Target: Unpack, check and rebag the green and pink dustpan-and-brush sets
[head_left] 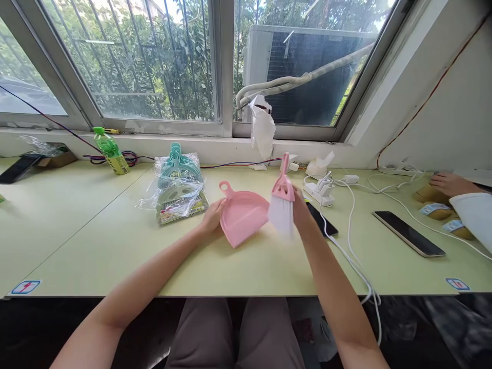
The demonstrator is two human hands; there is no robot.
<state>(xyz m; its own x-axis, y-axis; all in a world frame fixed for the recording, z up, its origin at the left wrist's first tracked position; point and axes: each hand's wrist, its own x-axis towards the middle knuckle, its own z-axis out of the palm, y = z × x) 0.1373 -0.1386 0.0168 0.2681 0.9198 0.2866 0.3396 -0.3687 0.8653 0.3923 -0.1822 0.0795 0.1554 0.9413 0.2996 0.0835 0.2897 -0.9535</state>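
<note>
My left hand [213, 216] grips the left edge of a pink dustpan [244, 215], which is held over the table with its looped handle pointing up and away from me. In my right hand [302, 207] is a small pink hand brush [283, 189]. Its white bristles [281, 218] hang downward, slightly blurred, just right of the dustpan's edge. The brush handle stands upright, and some of my right fingers are hidden behind the brush head.
Left of the dustpan lies a plastic-wrapped green dustpan set [180, 184]. A green bottle [111, 151] leans behind it. Right are a power strip [321, 192], white cables [351, 230], a partly covered phone [323, 220] and another phone [408, 233]. Another person's hand [449, 183] rests by brown items [434, 202].
</note>
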